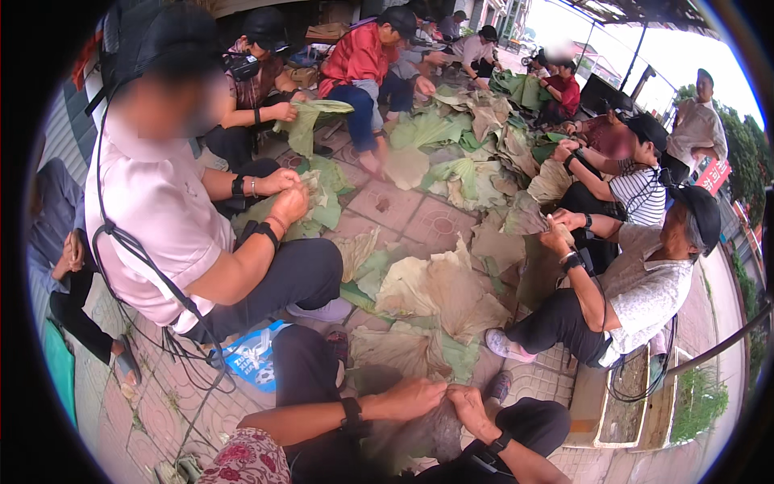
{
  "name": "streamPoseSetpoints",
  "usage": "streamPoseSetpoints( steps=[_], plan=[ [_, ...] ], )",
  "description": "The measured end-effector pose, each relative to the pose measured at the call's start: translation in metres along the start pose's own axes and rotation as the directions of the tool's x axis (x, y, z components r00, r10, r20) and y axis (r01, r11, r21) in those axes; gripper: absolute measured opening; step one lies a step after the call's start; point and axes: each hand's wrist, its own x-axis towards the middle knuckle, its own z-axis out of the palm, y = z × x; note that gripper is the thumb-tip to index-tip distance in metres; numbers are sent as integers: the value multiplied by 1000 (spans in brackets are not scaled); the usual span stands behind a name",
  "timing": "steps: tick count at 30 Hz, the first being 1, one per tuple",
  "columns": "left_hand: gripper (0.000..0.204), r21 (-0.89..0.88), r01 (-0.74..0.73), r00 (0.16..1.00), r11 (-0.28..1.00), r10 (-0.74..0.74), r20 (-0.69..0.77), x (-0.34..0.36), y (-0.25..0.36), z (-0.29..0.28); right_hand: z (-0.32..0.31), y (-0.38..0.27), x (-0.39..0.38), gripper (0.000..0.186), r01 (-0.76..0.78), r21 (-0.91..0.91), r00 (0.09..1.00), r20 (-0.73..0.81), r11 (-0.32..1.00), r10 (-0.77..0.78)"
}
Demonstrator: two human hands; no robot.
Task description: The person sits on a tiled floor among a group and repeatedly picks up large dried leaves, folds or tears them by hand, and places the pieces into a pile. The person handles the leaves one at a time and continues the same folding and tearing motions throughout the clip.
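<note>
My left hand [413, 398] and my right hand [474, 411] are close together above my lap, fingers pinched. Between and below them hangs a greyish, dry-looking lotus leaf [427, 436], partly blurred, with its upper edge at my fingertips. Exactly where each finger grips it is too small to make out. Just beyond my hands, a brownish withered lotus leaf [395, 352] lies on the paving. Farther off, a large tan leaf [443, 292] spreads out, with greener pieces around it.
A big heap of green and tan lotus leaves [476, 157] covers the middle of the paving. Seated people line both sides, several handling leaves. A blue and white bag [251, 355] lies left of my knee. Loose black cables [193, 355] trail there. Planter boxes [625, 403] stand at right.
</note>
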Motion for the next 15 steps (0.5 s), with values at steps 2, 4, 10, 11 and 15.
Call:
streamPoseSetpoints(
  steps=[2,4,10,11,15],
  plan=[
    [17,45,28,999,999,-29,21,1,-5,0,1,-7,9,27,78,-109,997,-16,991,-80],
    [18,55,103,995,993,-103,-5,0,-13,4,2,-20,14,22,339,-449,938,90,827,-336],
    [18,169,100,994,980,-90,-67,0,-16,15,-7,-41,13,17,321,-666,947,213,674,-241],
    [19,205,96,994,974,-83,-72,-2,-10,16,-7,-46,13,13,347,-702,937,230,621,-264],
    [17,208,188,980,960,-171,-98,10,-6,6,-17,-58,32,11,437,-691,896,282,575,-342]
  ],
)
